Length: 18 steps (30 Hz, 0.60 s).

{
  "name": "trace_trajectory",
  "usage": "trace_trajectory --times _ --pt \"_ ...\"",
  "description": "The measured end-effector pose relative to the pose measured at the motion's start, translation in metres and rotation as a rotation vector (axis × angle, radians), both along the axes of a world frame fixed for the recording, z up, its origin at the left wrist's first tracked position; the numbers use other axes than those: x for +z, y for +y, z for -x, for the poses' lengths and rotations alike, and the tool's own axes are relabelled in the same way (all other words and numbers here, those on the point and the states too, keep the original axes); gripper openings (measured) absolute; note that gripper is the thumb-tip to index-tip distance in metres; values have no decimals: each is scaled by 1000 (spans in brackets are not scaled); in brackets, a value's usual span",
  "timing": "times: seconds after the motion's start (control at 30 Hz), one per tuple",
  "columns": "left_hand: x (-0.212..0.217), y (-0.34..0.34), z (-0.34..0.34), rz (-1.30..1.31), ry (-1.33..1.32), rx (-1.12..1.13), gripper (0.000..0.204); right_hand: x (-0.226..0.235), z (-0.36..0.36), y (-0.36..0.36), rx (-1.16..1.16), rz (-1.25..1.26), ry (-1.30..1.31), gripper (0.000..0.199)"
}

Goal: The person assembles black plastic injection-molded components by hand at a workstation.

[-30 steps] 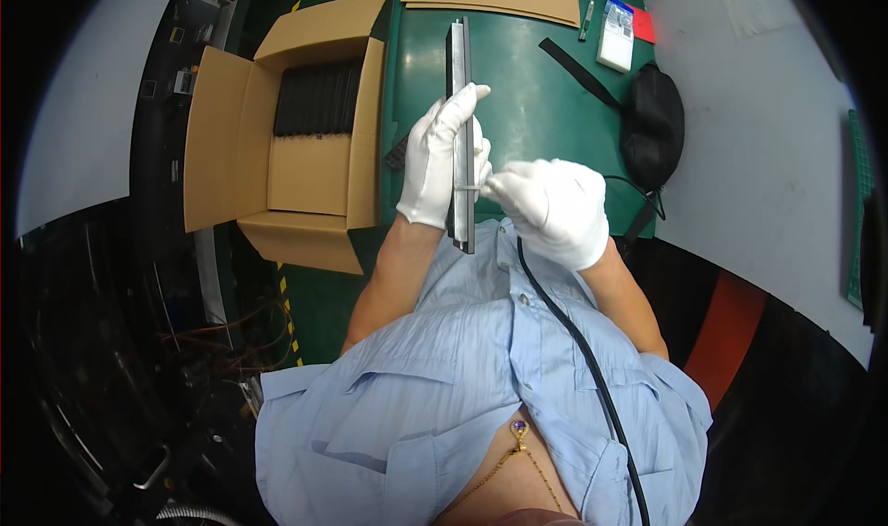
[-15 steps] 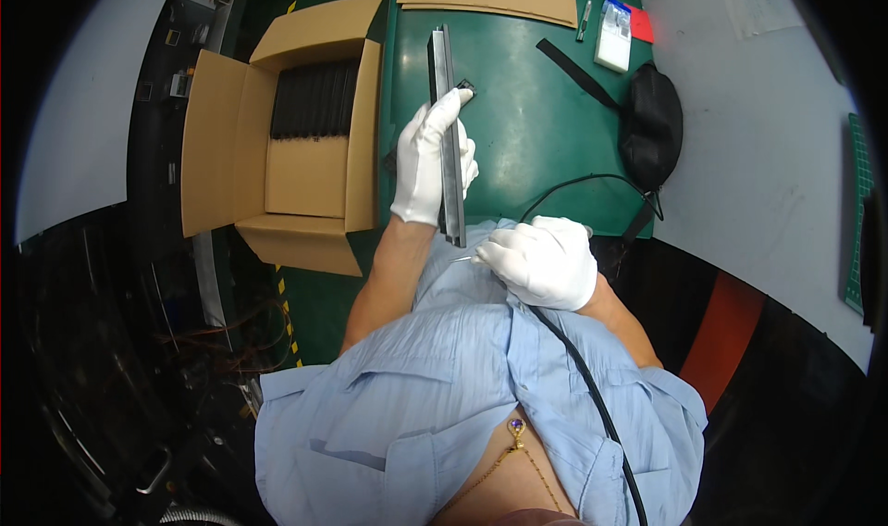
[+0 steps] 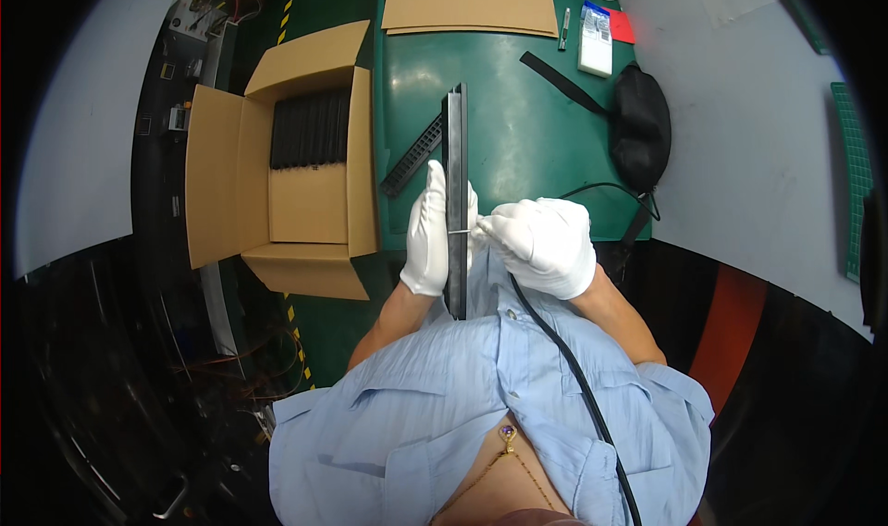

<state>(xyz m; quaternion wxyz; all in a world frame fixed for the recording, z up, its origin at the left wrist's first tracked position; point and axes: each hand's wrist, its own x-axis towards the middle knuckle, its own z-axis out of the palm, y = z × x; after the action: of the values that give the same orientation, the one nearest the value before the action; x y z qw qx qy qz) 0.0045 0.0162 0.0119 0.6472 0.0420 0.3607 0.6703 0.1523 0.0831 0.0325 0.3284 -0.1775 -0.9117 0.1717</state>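
On the green bench [image 3: 518,147], gloved left hand [image 3: 429,235] fingers clasp a black bar [image 3: 454,184]; right hand [image 3: 546,244] pinches it.

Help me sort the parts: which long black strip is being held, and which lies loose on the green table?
The long black flat panel is gripped edge-up by the white-gloved left hand. The shorter black ribbed strip lies loose, angled on the green table beside it.

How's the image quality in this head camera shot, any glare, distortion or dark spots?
Head view: strong fisheye bend, so the green table edges and the cardboard box curve toward a black rim. Soft overhead glare sheens the tabletop beside the long black panel. The white-gloved left hand and right hand are bright but sharp. The floor at lower left is dim.
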Motion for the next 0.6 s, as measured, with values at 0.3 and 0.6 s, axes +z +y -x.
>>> trace_trajectory --times 0.3,0.6 --pt "20 -19 -15 37 126 -131 50 11 -1 25 -80 11 91 12" --pt "25 -20 -19 71 166 -196 53 13 1 58 -204 -94 118 14"
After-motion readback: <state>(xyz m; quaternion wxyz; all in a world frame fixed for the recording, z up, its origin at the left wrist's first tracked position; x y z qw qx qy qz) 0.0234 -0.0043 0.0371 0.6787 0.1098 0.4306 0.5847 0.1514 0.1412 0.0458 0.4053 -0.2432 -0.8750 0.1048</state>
